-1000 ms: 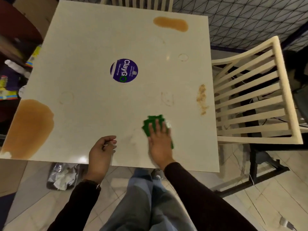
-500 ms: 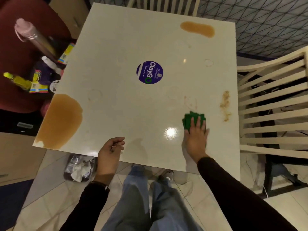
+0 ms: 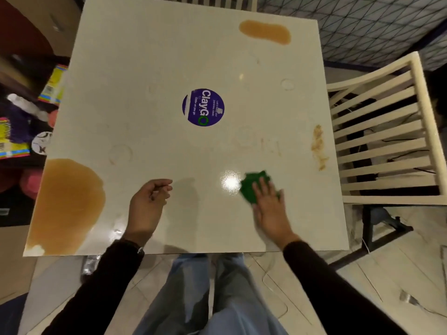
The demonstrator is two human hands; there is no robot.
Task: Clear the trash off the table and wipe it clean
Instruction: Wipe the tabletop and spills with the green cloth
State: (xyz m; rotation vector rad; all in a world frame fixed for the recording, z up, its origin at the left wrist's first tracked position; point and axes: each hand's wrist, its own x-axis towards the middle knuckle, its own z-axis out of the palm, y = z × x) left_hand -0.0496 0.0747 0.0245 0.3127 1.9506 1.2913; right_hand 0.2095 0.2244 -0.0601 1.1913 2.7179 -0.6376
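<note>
The square cream table fills the view. My right hand presses flat on a green cloth near the table's front right. My left hand rests on the front edge with its fingers loosely curled and nothing visible in it. A large brown spill covers the front left corner. A smaller brown spill lies at the far right. A crumbly brown smear runs along the right edge. Faint ring marks dot the surface.
A round purple sticker sits at the table's middle. A cream slatted chair stands close to the right side. Colourful packets and a bottle lie beyond the left edge. My legs are under the front edge.
My right hand has slid the green cloth to the right and then a little back toward the middle. My left hand stays at the front edge. The view has shifted.
</note>
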